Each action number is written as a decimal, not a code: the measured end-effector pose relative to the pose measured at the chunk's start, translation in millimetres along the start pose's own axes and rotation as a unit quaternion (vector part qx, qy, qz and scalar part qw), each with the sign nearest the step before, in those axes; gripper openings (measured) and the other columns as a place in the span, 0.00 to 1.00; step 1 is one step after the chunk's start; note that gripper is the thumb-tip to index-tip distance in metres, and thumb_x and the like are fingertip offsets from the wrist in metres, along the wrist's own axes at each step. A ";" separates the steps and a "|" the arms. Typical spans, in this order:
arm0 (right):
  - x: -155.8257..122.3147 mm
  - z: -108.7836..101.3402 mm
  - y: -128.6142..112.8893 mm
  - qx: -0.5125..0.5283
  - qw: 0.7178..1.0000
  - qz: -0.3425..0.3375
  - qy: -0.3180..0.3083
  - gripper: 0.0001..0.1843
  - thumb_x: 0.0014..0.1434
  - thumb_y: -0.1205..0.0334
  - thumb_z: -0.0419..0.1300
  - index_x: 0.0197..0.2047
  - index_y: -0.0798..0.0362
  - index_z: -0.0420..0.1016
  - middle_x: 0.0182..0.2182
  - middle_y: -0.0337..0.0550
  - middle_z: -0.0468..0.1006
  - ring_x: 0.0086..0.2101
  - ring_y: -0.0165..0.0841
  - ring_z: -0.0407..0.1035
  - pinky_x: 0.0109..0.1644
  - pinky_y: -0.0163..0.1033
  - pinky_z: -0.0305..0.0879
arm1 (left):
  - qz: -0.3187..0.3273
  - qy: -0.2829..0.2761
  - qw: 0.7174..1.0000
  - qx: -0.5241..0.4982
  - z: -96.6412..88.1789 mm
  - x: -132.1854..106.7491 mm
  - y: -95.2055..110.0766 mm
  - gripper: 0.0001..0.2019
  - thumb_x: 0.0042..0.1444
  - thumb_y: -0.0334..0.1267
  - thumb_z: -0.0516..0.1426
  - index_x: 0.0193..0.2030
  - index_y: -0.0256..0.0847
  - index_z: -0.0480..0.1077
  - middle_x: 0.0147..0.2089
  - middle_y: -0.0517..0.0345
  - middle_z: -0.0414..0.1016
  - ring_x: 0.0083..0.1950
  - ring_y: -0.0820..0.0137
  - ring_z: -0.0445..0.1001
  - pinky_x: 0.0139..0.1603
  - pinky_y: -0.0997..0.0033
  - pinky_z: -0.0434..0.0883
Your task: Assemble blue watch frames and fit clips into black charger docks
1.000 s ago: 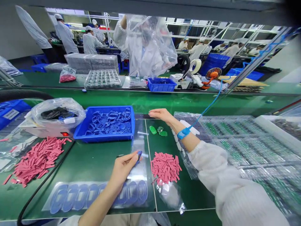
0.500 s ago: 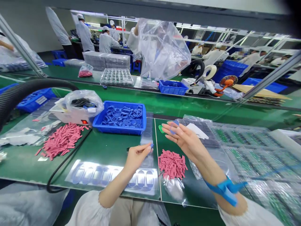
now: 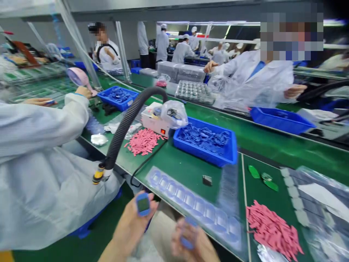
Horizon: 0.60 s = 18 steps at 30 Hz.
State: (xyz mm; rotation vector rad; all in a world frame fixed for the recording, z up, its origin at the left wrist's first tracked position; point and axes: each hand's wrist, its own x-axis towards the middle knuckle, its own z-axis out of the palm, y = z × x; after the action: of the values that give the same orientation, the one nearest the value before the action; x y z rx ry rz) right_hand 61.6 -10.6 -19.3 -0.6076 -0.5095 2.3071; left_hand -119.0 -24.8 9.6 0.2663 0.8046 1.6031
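Blue-rimmed piece [image 3: 143, 204] against left fingers [image 3: 153, 206]; blurred ring [image 3: 187, 242] at right fingers [image 3: 176, 233].

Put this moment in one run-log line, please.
left hand: holds dark-centred blue frame; right hand: holds blurred blue piece; bench: blue bin

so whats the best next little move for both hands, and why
The left hand holds a rounded blue piece with a dark square middle, the right hand a blurred blue ring-like piece; both appear to be off the front edge of the flat green tabletop, so I'd probably bring them in over it, where a slip matters less.
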 end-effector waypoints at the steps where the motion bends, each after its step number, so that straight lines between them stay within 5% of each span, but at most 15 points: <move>1: 24.4 5.8 23.0 0.018 1.000 0.017 -0.015 0.23 0.46 0.47 0.67 0.42 0.51 0.74 0.38 0.47 0.79 0.37 0.36 0.74 0.40 0.41 0.66 | -0.005 0.029 0.999 -0.046 -25.5 -12.9 14.8 0.11 0.41 0.38 0.66 0.35 0.50 0.78 0.37 0.60 0.82 0.35 0.68 0.80 0.45 0.71 0.75; 5: 122.3 31.0 110.8 0.074 0.983 0.130 -0.107 0.23 0.48 0.51 0.67 0.44 0.55 0.72 0.43 0.48 0.76 0.43 0.37 0.72 0.46 0.42 0.63 | -0.023 0.139 0.983 -0.118 -109.4 -58.8 58.3 0.11 0.50 0.29 0.59 0.38 0.47 0.78 0.41 0.55 0.81 0.39 0.64 0.79 0.48 0.68 0.74; 9: 182.6 59.2 167.6 0.108 0.971 0.161 -0.143 0.24 0.47 0.51 0.67 0.44 0.54 0.70 0.45 0.48 0.74 0.43 0.37 0.71 0.46 0.44 0.62 | -0.038 0.221 0.973 -0.046 -156.1 -84.8 88.6 0.15 0.51 0.22 0.54 0.36 0.44 0.79 0.39 0.53 0.81 0.39 0.62 0.79 0.45 0.67 0.76; 13: 197.9 78.1 190.2 0.135 0.966 0.163 -0.149 0.22 0.50 0.48 0.64 0.45 0.51 0.69 0.47 0.44 0.73 0.40 0.35 0.72 0.44 0.43 0.64 | -0.029 0.250 0.968 0.018 -174.7 -84.3 112.3 0.17 0.49 0.18 0.53 0.34 0.41 0.79 0.39 0.51 0.81 0.39 0.61 0.79 0.43 0.67 0.76; 18: 194.0 76.6 200.6 0.128 0.965 0.181 -0.142 0.23 0.50 0.48 0.64 0.44 0.53 0.70 0.44 0.46 0.75 0.39 0.35 0.72 0.44 0.44 0.63 | -0.016 0.286 0.956 0.054 -167.2 -47.1 124.5 0.18 0.53 0.17 0.49 0.35 0.37 0.77 0.36 0.48 0.82 0.36 0.62 0.80 0.38 0.66 0.78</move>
State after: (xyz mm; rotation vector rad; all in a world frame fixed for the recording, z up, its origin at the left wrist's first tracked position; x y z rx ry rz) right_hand -211.6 -26.4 -113.5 -0.2588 -0.2334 2.7727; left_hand -304.6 -126.0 -21.3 -0.1476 1.3345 1.6252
